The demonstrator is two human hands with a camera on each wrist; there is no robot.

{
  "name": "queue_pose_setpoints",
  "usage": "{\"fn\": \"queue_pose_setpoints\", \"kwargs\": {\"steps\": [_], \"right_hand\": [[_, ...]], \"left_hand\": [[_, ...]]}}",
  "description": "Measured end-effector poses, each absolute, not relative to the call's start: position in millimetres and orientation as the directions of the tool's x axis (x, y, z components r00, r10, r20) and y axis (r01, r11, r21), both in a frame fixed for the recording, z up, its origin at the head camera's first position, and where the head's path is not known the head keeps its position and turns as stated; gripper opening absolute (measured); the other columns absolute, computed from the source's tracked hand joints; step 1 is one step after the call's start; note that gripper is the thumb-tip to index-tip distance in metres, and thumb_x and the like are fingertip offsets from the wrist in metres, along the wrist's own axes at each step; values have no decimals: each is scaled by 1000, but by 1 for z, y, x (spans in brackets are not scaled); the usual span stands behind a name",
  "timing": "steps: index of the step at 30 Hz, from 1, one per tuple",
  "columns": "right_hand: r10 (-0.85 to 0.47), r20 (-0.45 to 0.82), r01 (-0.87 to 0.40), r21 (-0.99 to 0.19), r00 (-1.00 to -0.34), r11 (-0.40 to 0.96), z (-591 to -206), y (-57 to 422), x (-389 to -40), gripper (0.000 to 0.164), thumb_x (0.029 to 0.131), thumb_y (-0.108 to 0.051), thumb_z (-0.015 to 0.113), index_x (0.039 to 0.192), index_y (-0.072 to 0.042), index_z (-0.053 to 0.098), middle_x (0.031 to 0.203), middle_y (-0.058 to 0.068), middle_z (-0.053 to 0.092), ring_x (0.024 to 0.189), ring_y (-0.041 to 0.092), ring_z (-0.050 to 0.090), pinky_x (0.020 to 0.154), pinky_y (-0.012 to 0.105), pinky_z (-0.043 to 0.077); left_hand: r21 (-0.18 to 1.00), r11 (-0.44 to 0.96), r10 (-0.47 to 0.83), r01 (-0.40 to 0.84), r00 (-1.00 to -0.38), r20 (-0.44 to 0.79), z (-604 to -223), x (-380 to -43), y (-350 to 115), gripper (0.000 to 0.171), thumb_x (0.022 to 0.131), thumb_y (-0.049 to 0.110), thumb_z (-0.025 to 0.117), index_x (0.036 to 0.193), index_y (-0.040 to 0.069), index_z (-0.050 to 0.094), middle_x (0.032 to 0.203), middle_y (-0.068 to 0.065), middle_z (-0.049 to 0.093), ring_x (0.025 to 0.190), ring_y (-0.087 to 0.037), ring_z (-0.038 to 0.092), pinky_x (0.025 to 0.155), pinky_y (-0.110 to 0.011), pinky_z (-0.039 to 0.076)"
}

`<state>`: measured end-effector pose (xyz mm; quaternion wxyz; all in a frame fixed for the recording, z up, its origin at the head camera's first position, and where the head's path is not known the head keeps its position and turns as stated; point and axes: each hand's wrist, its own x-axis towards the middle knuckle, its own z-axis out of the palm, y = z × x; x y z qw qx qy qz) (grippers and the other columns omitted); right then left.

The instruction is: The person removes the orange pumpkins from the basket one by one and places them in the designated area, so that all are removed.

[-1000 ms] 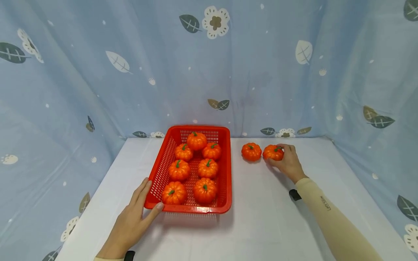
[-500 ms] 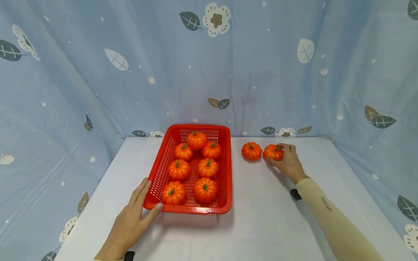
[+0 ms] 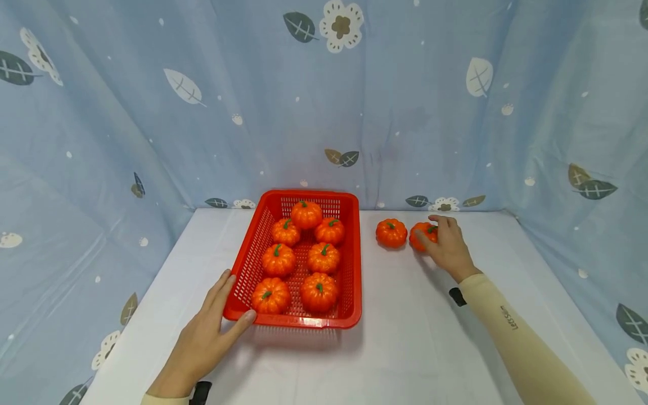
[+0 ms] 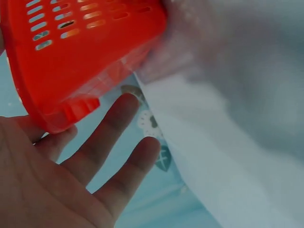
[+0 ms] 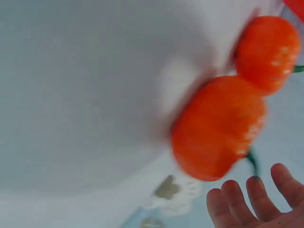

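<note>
A red plastic basket (image 3: 309, 322) holds several small orange pumpkins with green stems, among them a pumpkin (image 3: 318, 292) near its front. My left hand (image 3: 197, 340) touches the basket's front left corner, thumb on the front rim; the left wrist view shows its fingers (image 4: 107, 133) extended and spread below the corner. Right of the basket, two more pumpkins sit on the white cloth side by side. My right hand (image 3: 449, 250) is at the right pumpkin (image 3: 424, 232), fingers parted around it. In the right wrist view its fingertips are apart from that pumpkin (image 5: 216, 128).
The left of the two loose pumpkins (image 3: 391, 233) stands between the basket and my right hand. A blue patterned curtain (image 3: 283, 129) rises behind the white-covered table (image 3: 405, 349) and along both its sides.
My right hand's fingers have spread away from the right pumpkin, which they gripped before. The pumpkin stays in place. My left hand remains at the basket corner.
</note>
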<state>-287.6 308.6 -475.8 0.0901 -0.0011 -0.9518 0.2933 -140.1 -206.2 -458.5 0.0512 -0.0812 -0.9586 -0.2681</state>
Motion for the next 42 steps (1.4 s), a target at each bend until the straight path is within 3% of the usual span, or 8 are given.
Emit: {"fn": "queue_pose_setpoints", "kwargs": {"steps": [4,9,15,22,32,42], "right_hand": [[25,224,-112,-580,-974,807,-456,288,-284,62,102,-37,60,147,1,41,147,28,35,133,48,35,107,67,34],[-59,362,-270,-567,-930,778,-430,257,-281,56,98,-26,67,143,0,46,144,25,41,132,44,38,107,64,36],[-154,381,-366,-585,-912,723,-402,217,-278,57,97,-29,68,145,-5,47,147,19,41,135,37,40,108,58,39],[-213,340,-395,-677,-916,621,-385,176,-280,59,97,-30,68,147,-8,45,145,14,44,130,30,43,107,51,41],[-226,396,-456,-765,-890,454,-368,130,-295,60,97,-31,68,149,-11,44,147,6,45,128,21,45,103,42,42],[-181,385,-426,-827,-905,366,-385,103,-312,63,97,-26,68,151,-9,40,150,8,43,133,27,44,108,47,40]], "left_hand": [[489,856,129,168,-985,114,-456,-141,-205,91,95,62,60,165,24,17,169,3,14,139,-39,44,94,-70,43],[462,873,133,157,-988,84,-454,-143,-202,96,93,68,58,165,26,11,169,4,12,131,-45,50,92,-70,44],[452,881,118,140,-990,76,-454,-143,-201,98,93,69,57,165,23,10,170,2,12,133,-47,49,91,-70,44],[474,873,103,115,-993,53,-457,-143,-201,97,92,70,57,165,29,7,170,4,9,138,-44,44,90,-70,45],[492,862,96,121,-992,77,-462,-145,-201,95,92,67,59,164,34,7,170,8,8,137,-42,45,88,-69,46],[489,868,62,92,-995,77,-462,-145,-203,99,87,72,62,163,37,9,169,10,11,137,-42,47,86,-68,47]]}}
